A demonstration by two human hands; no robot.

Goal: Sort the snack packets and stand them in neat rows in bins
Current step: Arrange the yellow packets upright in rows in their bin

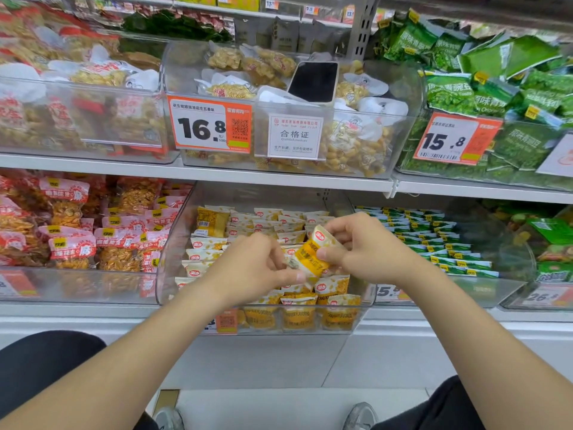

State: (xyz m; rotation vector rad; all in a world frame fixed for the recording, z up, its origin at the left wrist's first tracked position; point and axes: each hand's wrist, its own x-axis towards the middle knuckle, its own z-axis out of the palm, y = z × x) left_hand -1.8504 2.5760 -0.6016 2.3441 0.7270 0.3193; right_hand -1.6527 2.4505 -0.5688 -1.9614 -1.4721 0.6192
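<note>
A clear plastic bin (pixel 173 243) on the lower shelf holds several small yellow-and-white snack packets (pixel 297 315) standing in rows. Above the bin's middle, both hands hold yellow packets (pixel 311 254) tilted on a slant. My right hand (pixel 362 246) pinches the upper end with thumb and fingers. My left hand (pixel 257 265) pinches the lower left end. How many packets are in the held bunch I cannot tell.
Left of the bin sits a bin of red peanut packets (pixel 71 240); to the right, a bin of green-and-white packets (pixel 434 240). The upper shelf carries bins of peanuts and green pea bags (pixel 496 88), price tags, and a phone (pixel 313 82) lying on packets.
</note>
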